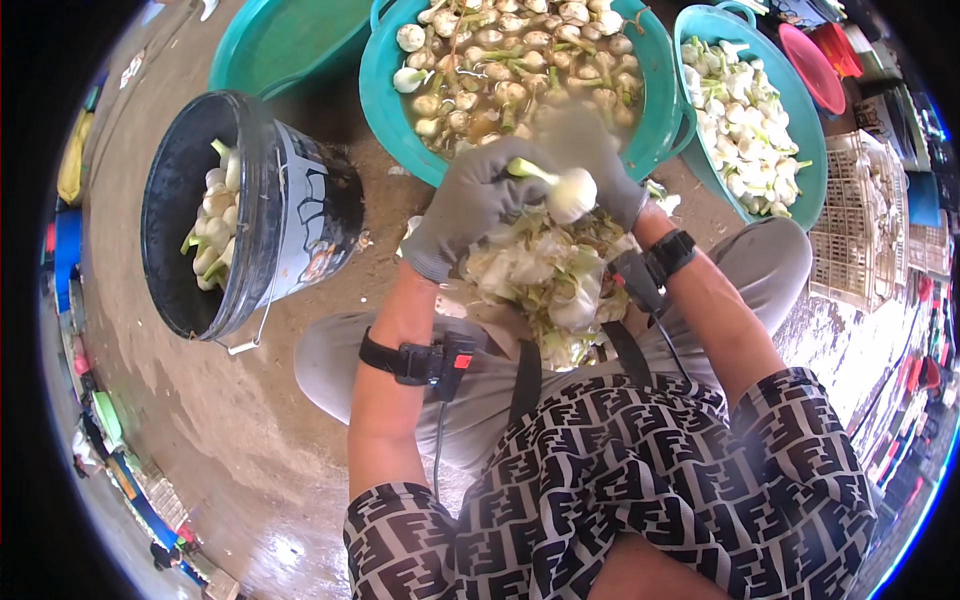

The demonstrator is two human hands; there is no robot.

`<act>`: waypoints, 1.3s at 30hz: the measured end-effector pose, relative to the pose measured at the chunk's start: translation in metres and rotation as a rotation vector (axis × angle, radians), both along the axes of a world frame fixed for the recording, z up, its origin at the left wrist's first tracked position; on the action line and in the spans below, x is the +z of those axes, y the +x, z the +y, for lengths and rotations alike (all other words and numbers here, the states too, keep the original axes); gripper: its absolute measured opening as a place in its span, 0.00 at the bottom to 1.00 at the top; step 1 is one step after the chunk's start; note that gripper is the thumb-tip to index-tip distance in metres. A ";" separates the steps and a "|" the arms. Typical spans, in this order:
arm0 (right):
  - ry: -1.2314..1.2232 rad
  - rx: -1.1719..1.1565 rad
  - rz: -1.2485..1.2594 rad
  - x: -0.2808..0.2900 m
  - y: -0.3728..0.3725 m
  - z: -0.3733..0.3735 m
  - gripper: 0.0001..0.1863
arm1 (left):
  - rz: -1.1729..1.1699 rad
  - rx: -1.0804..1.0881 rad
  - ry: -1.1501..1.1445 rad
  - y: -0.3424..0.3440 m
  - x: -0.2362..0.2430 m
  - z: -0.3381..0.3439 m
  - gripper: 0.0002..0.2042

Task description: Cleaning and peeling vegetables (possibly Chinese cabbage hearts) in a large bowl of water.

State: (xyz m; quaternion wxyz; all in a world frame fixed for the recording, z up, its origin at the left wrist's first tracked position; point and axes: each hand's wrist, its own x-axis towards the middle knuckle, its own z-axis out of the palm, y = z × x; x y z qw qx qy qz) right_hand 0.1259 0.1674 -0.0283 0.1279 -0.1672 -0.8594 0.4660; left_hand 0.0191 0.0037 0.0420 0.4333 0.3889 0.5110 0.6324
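In my grey-gloved left hand [478,205] is a white garlic bulb [572,195], gripped by its short green stem, with the round end toward the right. My right hand [583,148], also gloved in grey, is just beyond the bulb; motion smears its fingers. Below both hands, between my legs, lies a heap of papery garlic peelings [545,275]. Past my hands stands a turquoise tub [382,110] of brown water, full of muddy garlic bulbs [510,92] with stems.
At the left a black bucket [160,270] lies tilted, with several cleaned bulbs [215,215] inside. A turquoise basin [806,140] of white bulbs stands at the right, beside a pale plastic crate [850,225]. Another green tub [290,45] is at the back left.
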 end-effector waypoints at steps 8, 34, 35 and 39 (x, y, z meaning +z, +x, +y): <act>-0.219 0.409 -0.493 0.009 0.046 -0.051 0.12 | -0.256 0.492 0.133 -0.033 0.011 -0.013 0.11; 0.123 0.042 -0.502 0.066 -0.070 -0.050 0.22 | 0.324 0.928 -0.313 -0.036 -0.002 -0.008 0.08; 0.121 0.044 -0.503 0.064 -0.069 -0.050 0.22 | 0.407 0.923 -0.350 -0.037 -0.003 -0.009 0.08; 0.137 0.035 -0.357 0.029 -0.058 -0.030 0.15 | 0.027 0.890 -0.339 -0.037 0.011 -0.007 0.08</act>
